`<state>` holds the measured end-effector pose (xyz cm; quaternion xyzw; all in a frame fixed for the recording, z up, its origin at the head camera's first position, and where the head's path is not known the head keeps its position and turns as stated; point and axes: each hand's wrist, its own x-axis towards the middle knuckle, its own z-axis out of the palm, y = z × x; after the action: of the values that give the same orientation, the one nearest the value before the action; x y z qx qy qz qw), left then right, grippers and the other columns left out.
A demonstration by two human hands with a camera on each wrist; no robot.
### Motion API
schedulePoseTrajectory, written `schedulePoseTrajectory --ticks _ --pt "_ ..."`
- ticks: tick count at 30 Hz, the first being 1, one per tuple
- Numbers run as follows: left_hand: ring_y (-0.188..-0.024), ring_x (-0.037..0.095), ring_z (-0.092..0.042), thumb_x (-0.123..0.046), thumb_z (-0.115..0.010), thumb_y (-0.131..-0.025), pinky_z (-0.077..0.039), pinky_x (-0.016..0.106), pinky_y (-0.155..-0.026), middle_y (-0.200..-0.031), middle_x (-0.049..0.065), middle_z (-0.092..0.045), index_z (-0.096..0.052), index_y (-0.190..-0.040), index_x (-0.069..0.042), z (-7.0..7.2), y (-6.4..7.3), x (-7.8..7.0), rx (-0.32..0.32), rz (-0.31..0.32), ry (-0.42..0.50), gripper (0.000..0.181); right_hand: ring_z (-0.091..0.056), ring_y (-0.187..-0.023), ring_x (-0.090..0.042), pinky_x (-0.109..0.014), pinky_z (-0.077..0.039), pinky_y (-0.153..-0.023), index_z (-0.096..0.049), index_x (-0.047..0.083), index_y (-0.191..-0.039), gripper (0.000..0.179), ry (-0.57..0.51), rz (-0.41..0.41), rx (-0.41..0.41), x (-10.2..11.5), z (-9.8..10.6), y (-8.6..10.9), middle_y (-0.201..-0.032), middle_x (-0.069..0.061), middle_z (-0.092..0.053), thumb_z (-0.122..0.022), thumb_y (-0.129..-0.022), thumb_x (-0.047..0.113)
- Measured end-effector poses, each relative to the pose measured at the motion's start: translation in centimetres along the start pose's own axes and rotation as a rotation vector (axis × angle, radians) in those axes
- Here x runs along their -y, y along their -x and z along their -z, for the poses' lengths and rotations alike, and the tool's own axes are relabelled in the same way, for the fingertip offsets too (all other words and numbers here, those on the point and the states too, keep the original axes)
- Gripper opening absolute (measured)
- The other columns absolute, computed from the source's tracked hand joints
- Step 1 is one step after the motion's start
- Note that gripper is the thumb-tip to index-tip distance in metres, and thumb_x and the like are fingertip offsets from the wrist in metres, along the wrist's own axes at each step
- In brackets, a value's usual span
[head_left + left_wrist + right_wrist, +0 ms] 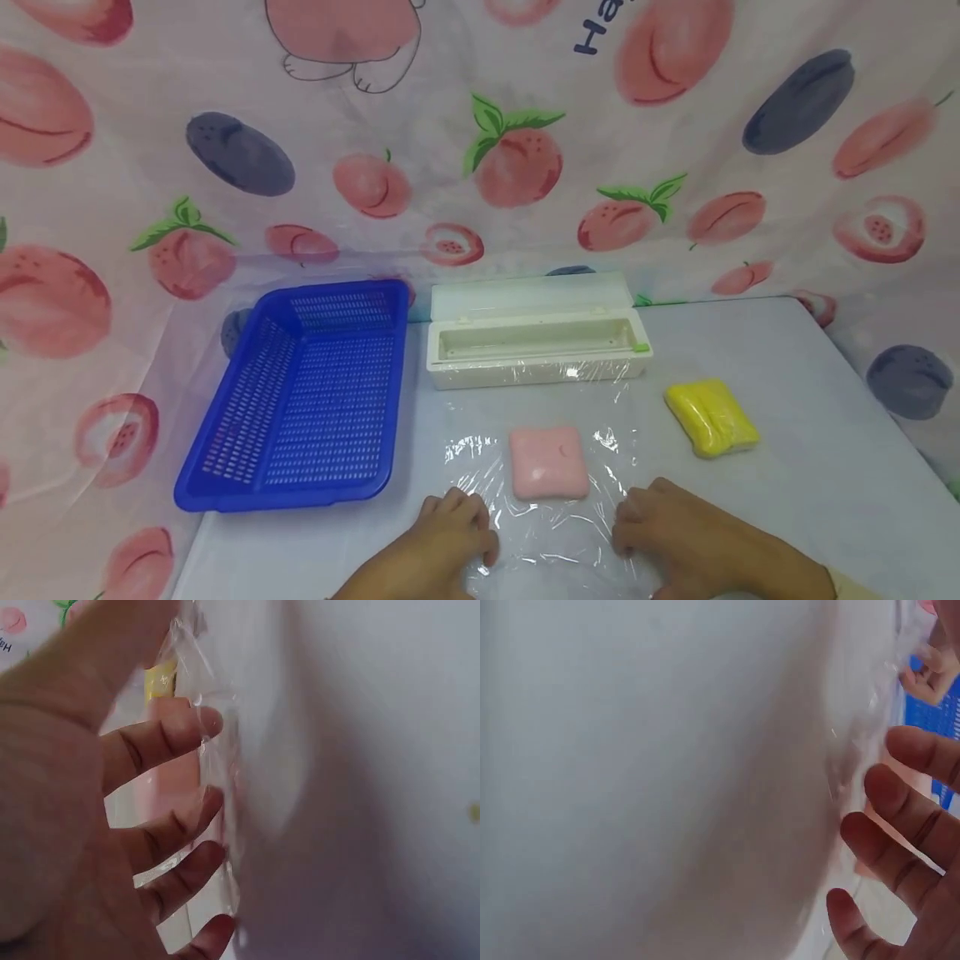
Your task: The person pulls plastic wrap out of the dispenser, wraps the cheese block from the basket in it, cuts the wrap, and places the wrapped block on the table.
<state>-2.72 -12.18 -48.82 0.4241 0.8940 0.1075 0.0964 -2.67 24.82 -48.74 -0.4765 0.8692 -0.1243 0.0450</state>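
The left grip (75, 817) partly hides the pink slab (166, 778) — wrist view.

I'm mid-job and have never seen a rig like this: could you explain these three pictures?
There's no machine, just a person's bare left hand and right hand. The wide picture comes from a head-worn camera; each close-up comes from a camera on one wrist. On the table are a blue plastic basket, an open white cling-film dispenser, a pink cushion-shaped block and a yellow packet. Clear film spreads in front of the dispenser, around the block. Both hands spread loosely at the film's side edges; neither plainly grips anything.
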Motion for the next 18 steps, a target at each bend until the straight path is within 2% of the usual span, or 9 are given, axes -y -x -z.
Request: schedulePoseTrajectory --ticks 3,5,7,11,13,15,18 --pt "-0.102 0.008 -0.041 -0.049 -0.083 -0.074 -0.029 0.027 -0.077 -0.107 -0.014 -0.051 -0.070 -0.087 -0.041 -0.3 0.1 -0.1 -0.039 -0.012 -0.022 0.020 -0.046 -0.087 0.004 -0.024 -0.039 -0.075 -0.066 0.042 -0.096 0.025 0.002 0.019 0.052 0.1 -0.3 -0.1 -0.094 0.028 -0.053 -0.071 -0.086 0.064" --pt "-0.102 0.008 -0.042 -0.043 -0.079 -0.081 -0.029 0.027 -0.077 -0.107 -0.014 -0.054 -0.072 -0.085 -0.042 -0.3 0.3 -0.2 -0.057 -0.018 -0.017 0.008 -0.045 -0.086 0.004 -0.023 -0.039 -0.074 -0.067 0.042 -0.097 0.013 0.013 0.048 0.065 0.0 -0.4 -0.1 -0.092 0.027 -0.053 -0.071 -0.091 0.053" --pt "-0.104 0.008 -0.046 -0.038 -0.075 -0.086 -0.032 0.026 -0.078 -0.108 -0.014 -0.058 -0.074 -0.086 -0.041 0.0 0.5 -0.3 -0.072 -0.023 0.016 0.003 -0.047 -0.086 0.004 -0.022 -0.040 -0.074 -0.067 0.042 -0.096 0.004 0.015 0.068 0.048 0.0 -0.4 0.0 -0.092 0.028 -0.055 -0.070 -0.094 0.044" --pt "-0.098 0.001 -0.057 -0.030 -0.072 -0.093 -0.043 0.023 -0.081 -0.103 -0.017 -0.063 -0.075 -0.090 -0.032 1.6 0.8 -0.3 -0.117 -0.014 0.139 0.005 -0.048 -0.083 0.007 -0.020 -0.040 -0.072 -0.068 0.040 -0.092 0.008 -0.014 0.047 -0.027 -0.2 0.3 0.0 -0.088 0.031 -0.055 -0.072 -0.093 0.033" --pt "-0.089 -0.003 -0.060 -0.025 -0.071 -0.095 -0.048 0.020 -0.079 -0.095 -0.017 -0.065 -0.074 -0.090 -0.025 2.5 0.7 -0.2 -0.186 0.001 0.191 0.005 -0.048 -0.080 0.008 -0.020 -0.041 -0.072 -0.067 0.039 -0.091 0.011 -0.015 0.003 -0.079 -0.3 1.1 0.0 -0.085 0.032 -0.055 -0.074 -0.092 0.031" --pt "-0.081 -0.004 -0.059 -0.019 -0.070 -0.095 -0.051 0.018 -0.075 -0.088 -0.015 -0.065 -0.072 -0.090 -0.021 3.3 0.4 -0.1 -0.269 0.040 0.226 0.006 -0.046 -0.079 0.009 -0.020 -0.042 -0.071 -0.068 0.038 -0.093 0.008 -0.047 -0.093 -0.095 -0.5 2.1 -0.1 -0.085 0.033 -0.054 -0.073 -0.093 0.032" --pt "-0.073 -0.003 -0.055 -0.013 -0.066 -0.097 -0.051 0.018 -0.068 -0.080 -0.013 -0.063 -0.069 -0.090 -0.017 4.0 -0.6 0.1 -0.369 0.155 0.270 0.009 -0.046 -0.079 0.008 -0.023 -0.045 -0.072 -0.069 0.035 -0.095 0.005 -0.076 -0.254 -0.107 -0.9 3.4 -0.6 -0.086 0.032 -0.054 -0.073 -0.094 0.031"
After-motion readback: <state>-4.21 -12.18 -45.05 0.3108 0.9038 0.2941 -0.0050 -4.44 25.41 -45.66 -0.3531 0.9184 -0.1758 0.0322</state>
